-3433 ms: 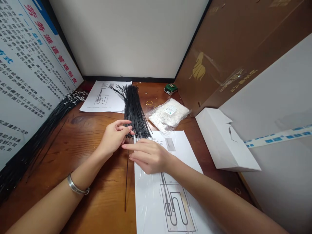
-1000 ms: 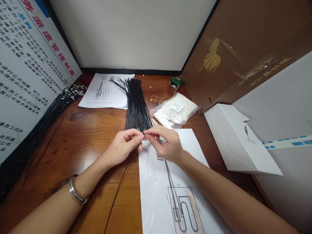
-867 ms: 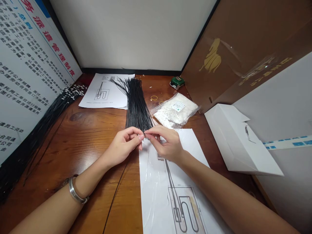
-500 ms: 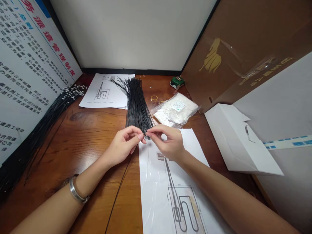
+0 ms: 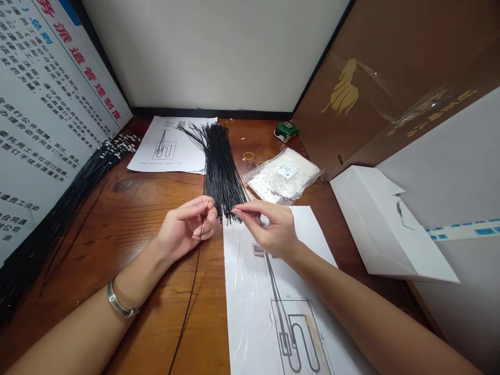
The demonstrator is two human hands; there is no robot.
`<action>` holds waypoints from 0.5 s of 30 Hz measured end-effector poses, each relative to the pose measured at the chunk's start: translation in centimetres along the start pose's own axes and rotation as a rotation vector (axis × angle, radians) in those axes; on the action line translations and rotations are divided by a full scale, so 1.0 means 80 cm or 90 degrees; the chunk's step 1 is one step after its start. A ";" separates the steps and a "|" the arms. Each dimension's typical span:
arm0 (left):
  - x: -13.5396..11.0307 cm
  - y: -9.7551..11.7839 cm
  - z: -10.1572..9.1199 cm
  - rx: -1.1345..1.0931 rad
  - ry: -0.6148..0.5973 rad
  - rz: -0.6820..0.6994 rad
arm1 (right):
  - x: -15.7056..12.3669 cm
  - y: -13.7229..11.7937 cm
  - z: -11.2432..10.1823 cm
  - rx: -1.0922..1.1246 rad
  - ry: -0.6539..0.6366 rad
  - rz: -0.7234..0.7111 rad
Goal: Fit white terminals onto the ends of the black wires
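The two hands, whose fingertips met over the sheet half a second ago, have come apart: the left hand (image 5: 183, 229) has drawn back to the left, and the right hand (image 5: 269, 232) has stayed about where it was.

Far left, a printed board (image 5: 42, 120) leans by the wooden table (image 5: 144, 203), and a long pile of black wires with white tips (image 5: 84, 179) lies along its foot. A metal bracelet (image 5: 120, 306) sits on the left wrist. The left hand pinches a single black wire (image 5: 184, 315) between thumb and fingers near its upper end; the rest of the wire trails down across the table towards the near edge, just left of the drawing sheet (image 5: 253, 312) (which lies under clear film).

Behind the hands, a bundle of black wires (image 5: 219, 166) fans out from a second sheet of paper (image 5: 164, 151) at the back. Its near ends stop just between the two hands.

The right hand hovers over the top of the drawing sheet with thumb and forefinger brought together; whether they hold anything is too small to tell.

Further right lie a yellow rubber band (image 5: 248, 155), a small green object (image 5: 286, 130) and a clear bag of white parts (image 5: 287, 174). A white box (image 5: 386, 229) rests beside the brown cardboard (image 5: 390, 83).
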State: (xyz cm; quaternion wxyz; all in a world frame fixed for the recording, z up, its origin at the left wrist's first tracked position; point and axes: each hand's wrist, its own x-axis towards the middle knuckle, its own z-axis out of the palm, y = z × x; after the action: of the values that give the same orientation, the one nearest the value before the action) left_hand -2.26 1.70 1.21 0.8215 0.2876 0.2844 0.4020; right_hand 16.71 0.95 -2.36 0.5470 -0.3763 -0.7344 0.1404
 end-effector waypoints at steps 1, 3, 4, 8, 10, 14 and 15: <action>-0.001 0.001 0.000 -0.014 -0.006 -0.012 | 0.000 0.000 0.000 0.000 -0.002 -0.001; -0.003 0.001 0.001 -0.026 -0.024 -0.037 | 0.000 0.001 0.000 -0.006 -0.006 -0.003; -0.004 0.001 0.001 -0.026 -0.031 -0.046 | 0.000 0.001 0.000 -0.009 -0.008 -0.005; -0.004 0.001 0.001 -0.023 -0.040 -0.058 | 0.000 0.000 0.000 -0.015 0.001 -0.001; -0.004 0.000 0.002 -0.017 -0.036 -0.052 | -0.002 -0.001 0.001 0.005 0.002 0.021; -0.001 -0.006 0.004 0.063 -0.003 -0.003 | -0.003 -0.003 0.001 0.067 -0.008 0.080; 0.000 -0.009 0.004 0.095 0.009 0.010 | -0.002 -0.003 0.000 0.070 -0.008 0.083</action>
State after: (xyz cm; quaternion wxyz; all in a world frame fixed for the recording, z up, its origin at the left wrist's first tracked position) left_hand -1.69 1.22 0.93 0.7926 0.3477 0.3172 0.3877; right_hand 16.61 0.66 -2.36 0.5519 -0.3916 -0.7032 0.2180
